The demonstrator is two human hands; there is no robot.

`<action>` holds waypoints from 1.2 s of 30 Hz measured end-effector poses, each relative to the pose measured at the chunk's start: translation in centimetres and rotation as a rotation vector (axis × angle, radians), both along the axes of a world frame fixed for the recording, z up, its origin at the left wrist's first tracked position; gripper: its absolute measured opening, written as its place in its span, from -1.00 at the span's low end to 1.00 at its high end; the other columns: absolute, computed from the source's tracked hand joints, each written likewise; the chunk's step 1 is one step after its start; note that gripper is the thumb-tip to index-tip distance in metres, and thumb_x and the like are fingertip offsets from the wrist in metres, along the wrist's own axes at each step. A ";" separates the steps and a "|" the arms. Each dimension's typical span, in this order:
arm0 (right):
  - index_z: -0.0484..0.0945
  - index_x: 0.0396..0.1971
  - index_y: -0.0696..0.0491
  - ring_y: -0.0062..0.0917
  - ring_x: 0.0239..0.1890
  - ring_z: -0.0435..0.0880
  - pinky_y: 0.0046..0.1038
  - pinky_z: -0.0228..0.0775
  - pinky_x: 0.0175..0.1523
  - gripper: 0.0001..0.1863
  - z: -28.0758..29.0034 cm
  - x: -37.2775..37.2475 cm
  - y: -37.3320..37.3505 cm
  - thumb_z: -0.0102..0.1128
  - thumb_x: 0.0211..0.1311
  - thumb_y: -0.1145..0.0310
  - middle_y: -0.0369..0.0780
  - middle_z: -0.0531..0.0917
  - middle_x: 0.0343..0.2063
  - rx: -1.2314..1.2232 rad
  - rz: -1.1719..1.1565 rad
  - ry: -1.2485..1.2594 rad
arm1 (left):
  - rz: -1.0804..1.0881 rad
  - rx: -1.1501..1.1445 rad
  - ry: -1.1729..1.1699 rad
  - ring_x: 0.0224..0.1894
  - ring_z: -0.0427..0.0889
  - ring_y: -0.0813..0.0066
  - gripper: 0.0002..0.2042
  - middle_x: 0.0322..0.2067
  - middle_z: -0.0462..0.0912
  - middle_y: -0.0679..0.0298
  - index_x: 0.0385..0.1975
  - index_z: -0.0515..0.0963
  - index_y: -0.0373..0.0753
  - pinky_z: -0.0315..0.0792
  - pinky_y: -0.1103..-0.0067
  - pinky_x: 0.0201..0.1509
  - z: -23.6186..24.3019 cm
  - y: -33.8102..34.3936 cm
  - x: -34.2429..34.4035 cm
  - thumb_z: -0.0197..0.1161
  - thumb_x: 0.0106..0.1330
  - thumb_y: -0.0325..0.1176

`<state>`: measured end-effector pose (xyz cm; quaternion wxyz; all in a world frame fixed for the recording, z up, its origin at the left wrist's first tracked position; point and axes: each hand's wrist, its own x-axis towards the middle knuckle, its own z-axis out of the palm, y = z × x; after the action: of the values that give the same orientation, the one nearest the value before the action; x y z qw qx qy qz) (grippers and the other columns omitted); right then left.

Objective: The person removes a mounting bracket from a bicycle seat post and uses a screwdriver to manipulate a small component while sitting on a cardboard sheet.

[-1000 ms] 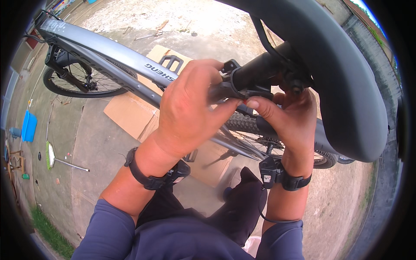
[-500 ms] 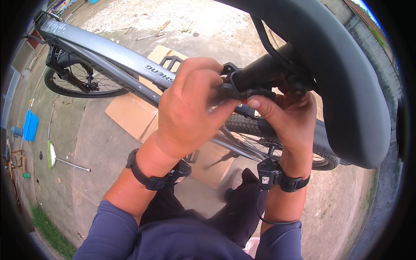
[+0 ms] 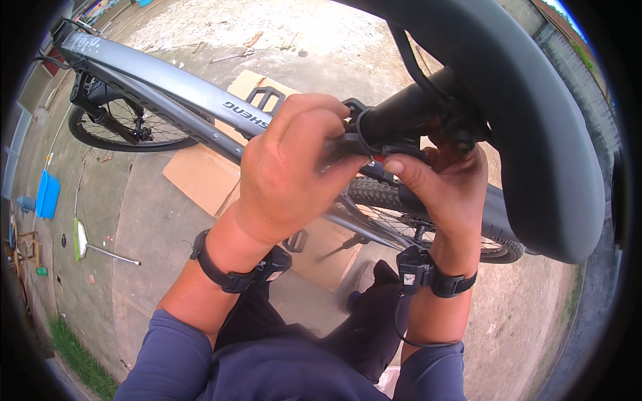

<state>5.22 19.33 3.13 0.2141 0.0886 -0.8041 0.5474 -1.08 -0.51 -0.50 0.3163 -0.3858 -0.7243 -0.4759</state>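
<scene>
A grey bicycle frame (image 3: 180, 83) stretches from upper left toward me, and its black saddle (image 3: 535, 120) looms at the upper right. Under the saddle, a thin black band loops round the black seat post (image 3: 404, 103). My left hand (image 3: 284, 174) pinches a black strap-like piece (image 3: 345, 144) at that band, thumb and fingers closed. From the other side, my right hand (image 3: 458, 190) curls up beneath the post, its thumb pressed on a small dark part with a bit of red. Its other fingers are mostly hidden behind the post and saddle fittings.
Flattened cardboard (image 3: 200, 170) lies under the bicycle on concrete. The rear tyre (image 3: 374, 192) runs just below my hands. At left are a blue dustpan (image 3: 47, 194) and a green-and-white brush (image 3: 81, 239) with a long handle. A wall (image 3: 568, 63) stands at right.
My right thumb has shifted slightly right, widening the gap between my thumbs. My left hand has edged slightly left, still pinching the black piece.
</scene>
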 end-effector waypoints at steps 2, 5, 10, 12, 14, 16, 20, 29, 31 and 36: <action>0.45 0.18 0.30 -0.44 0.00 0.71 -0.50 0.64 -0.02 -0.30 0.3 0.2 0.0 0.55 -0.03 0.68 -0.04 0.64 0.06 0.032 0.004 -0.011 | 0.007 -0.004 0.016 -0.20 0.71 0.46 -0.52 -0.07 0.65 0.15 -0.19 0.45 -0.26 0.53 0.67 -0.40 0.1 -0.1 0.0 0.61 -0.08 -0.58; 0.47 0.17 0.29 -0.47 -0.04 0.72 -0.53 0.64 -0.07 -0.29 0.5 0.4 0.5 0.58 -0.06 0.67 -0.05 0.66 0.04 -0.017 0.026 -0.059 | 0.013 -0.029 0.022 -0.21 0.72 0.47 -0.52 -0.07 0.67 0.16 -0.20 0.45 -0.25 0.48 0.68 -0.42 0.4 -0.1 0.0 0.60 -0.09 -0.56; 0.56 0.06 0.28 -0.56 -0.17 0.73 -0.59 0.60 -0.20 -0.34 1.1 0.3 1.1 0.65 -0.13 0.61 -0.11 0.70 -0.04 0.204 -0.063 -0.053 | 0.015 -0.037 0.007 -0.27 0.66 0.49 -0.53 -0.09 0.70 0.17 -0.22 0.46 -0.25 0.45 0.67 -0.42 1.1 -0.1 -0.2 0.59 -0.11 -0.58; 0.61 0.01 0.26 -0.64 -0.23 0.71 -0.64 0.54 -0.28 -0.38 1.6 0.2 1.3 0.67 -0.15 0.59 -0.15 0.71 -0.07 0.303 -0.069 -0.009 | 0.009 -0.054 0.004 -0.29 0.64 0.50 -0.54 -0.10 0.70 0.17 -0.23 0.46 -0.25 0.45 0.67 -0.42 1.3 -0.2 -0.3 0.59 -0.11 -0.58; 0.60 0.01 0.26 -0.64 -0.23 0.71 -0.63 0.54 -0.27 -0.38 1.7 0.1 1.7 0.67 -0.15 0.58 -0.15 0.70 -0.07 0.368 -0.069 0.017 | -0.014 -0.057 0.008 -0.30 0.62 0.50 -0.54 -0.11 0.70 0.18 -0.24 0.46 -0.25 0.44 0.66 -0.42 1.2 -0.1 -0.6 0.59 -0.11 -0.59; 0.60 0.02 0.26 -0.64 -0.22 0.71 -0.63 0.54 -0.25 -0.38 2.1 -0.2 1.7 0.67 -0.14 0.58 -0.15 0.70 -0.07 0.347 -0.038 0.012 | -0.021 -0.059 0.010 -0.29 0.62 0.49 -0.55 -0.11 0.70 0.17 -0.25 0.46 -0.26 0.45 0.66 -0.41 1.3 -0.2 -0.7 0.59 -0.11 -0.59; 0.60 0.02 0.26 -0.63 -0.21 0.70 -0.62 0.53 -0.23 -0.39 2.6 -0.7 1.9 0.66 -0.13 0.57 -0.16 0.70 -0.08 0.243 0.017 0.000 | -0.025 -0.071 -0.004 -0.29 0.62 0.48 -0.55 -0.10 0.70 0.15 -0.27 0.45 -0.26 0.45 0.65 -0.40 1.6 -0.2 -0.6 0.58 -0.12 -0.60; 0.60 0.02 0.26 -0.63 -0.18 0.69 -0.61 0.52 -0.18 -0.39 3.0 -0.9 2.2 0.66 -0.10 0.55 -0.17 0.70 -0.08 0.092 0.044 0.012 | -0.032 -0.093 0.000 -0.27 0.62 0.48 -0.56 -0.11 0.69 0.15 -0.28 0.45 -0.25 0.45 0.65 -0.39 1.6 -0.3 -0.6 0.57 -0.11 -0.59; 0.60 0.03 0.26 -0.63 -0.17 0.68 -0.61 0.52 -0.17 -0.40 2.9 -0.8 2.2 0.66 -0.09 0.55 -0.17 0.70 -0.08 0.080 0.048 0.013 | -0.030 -0.098 -0.012 -0.27 0.62 0.48 -0.57 -0.11 0.69 0.15 -0.28 0.45 -0.25 0.45 0.65 -0.39 1.6 -0.3 -0.5 0.57 -0.11 -0.59; 0.59 0.03 0.26 -0.63 -0.15 0.68 -0.60 0.51 -0.14 -0.40 2.8 -0.9 2.0 0.65 -0.08 0.54 -0.18 0.69 -0.08 0.091 0.065 0.003 | -0.029 -0.094 0.002 -0.26 0.63 0.48 -0.56 -0.11 0.68 0.16 -0.28 0.45 -0.25 0.45 0.65 -0.39 1.6 -0.3 -0.6 0.58 -0.11 -0.58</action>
<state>4.28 21.38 5.91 0.1933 0.1253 -0.8244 0.5170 -1.69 -0.77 1.09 0.2915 -0.4112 -0.7398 -0.4457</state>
